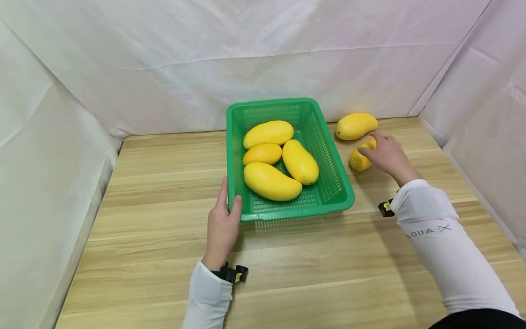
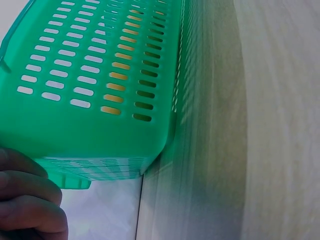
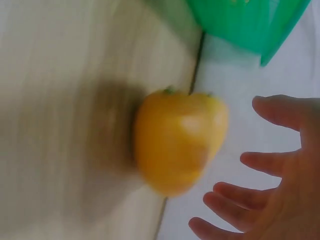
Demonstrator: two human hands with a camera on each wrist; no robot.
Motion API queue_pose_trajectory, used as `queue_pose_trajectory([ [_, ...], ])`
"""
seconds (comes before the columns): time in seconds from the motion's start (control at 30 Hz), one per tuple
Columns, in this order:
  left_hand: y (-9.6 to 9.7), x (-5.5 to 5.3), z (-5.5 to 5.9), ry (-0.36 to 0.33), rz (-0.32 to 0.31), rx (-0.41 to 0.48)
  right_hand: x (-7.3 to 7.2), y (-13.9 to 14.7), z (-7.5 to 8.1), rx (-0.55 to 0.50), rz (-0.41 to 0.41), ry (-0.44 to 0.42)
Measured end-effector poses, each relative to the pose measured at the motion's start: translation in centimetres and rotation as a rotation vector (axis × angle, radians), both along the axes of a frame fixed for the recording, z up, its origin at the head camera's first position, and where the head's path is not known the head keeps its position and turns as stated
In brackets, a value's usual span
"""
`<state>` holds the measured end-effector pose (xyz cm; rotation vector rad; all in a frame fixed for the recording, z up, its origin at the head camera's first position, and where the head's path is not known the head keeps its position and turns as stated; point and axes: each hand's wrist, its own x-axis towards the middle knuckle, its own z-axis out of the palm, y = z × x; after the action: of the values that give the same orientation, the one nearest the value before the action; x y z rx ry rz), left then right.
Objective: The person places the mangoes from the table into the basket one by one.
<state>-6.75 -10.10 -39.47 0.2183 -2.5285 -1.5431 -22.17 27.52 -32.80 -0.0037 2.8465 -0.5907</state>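
Note:
A green plastic basket [image 1: 287, 213] stands on the table, and its slotted wall [image 2: 100, 132] fills much of the left wrist view. My left hand [image 1: 219, 230] grips the basket's near left corner, thumb over the rim and fingers along the outside. Several yellow mangoes lie inside, among them a large one [image 1: 272, 182] at the front and another [image 1: 300, 162] at the right. Over a mango [image 1: 358, 160] right of the basket hovers my right hand [image 1: 388, 155]. Its fingers [image 3: 227, 210] are spread, with a gap to the mango in the right wrist view.
Behind that mango, one more mango [image 1: 356, 126] lies near the table's back edge. White cloth [image 1: 263, 59] hangs along the back and both sides of the wooden table [image 1: 164, 205]. Each wrist wears a black strap mount [image 1: 230, 273].

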Motion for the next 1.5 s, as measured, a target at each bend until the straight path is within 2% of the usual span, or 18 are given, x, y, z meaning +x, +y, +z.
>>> queue_pose_trajectory([
  [0.2,0.0,0.1,-0.2,-0.001,0.000,0.012,-0.5,2.3,-1.4,-0.048,-0.077,-0.058],
  [0.43,0.0,0.0,0.0,0.008,-0.001,0.016,-0.9,2.9,-2.3,-0.162,-0.125,-0.164],
  [0.67,0.1,0.0,-0.4,0.002,-0.014,0.014,-1.9,2.5,-3.3,-0.195,-0.135,-0.172],
  [0.9,0.0,-0.1,-0.3,0.011,-0.010,0.012,-2.3,1.8,-3.6,-0.239,-0.140,-0.159],
  [1.03,0.0,-0.1,-0.3,0.005,-0.010,0.011,-2.3,1.5,-3.5,-0.211,-0.133,-0.168],
  [1.27,0.1,-0.1,-0.3,0.010,-0.023,0.029,-1.7,1.0,-3.8,-0.004,-0.084,-0.149],
  [1.5,0.0,-0.1,-0.4,0.003,-0.009,0.028,-1.5,0.7,-4.4,0.028,-0.082,-0.114],
])
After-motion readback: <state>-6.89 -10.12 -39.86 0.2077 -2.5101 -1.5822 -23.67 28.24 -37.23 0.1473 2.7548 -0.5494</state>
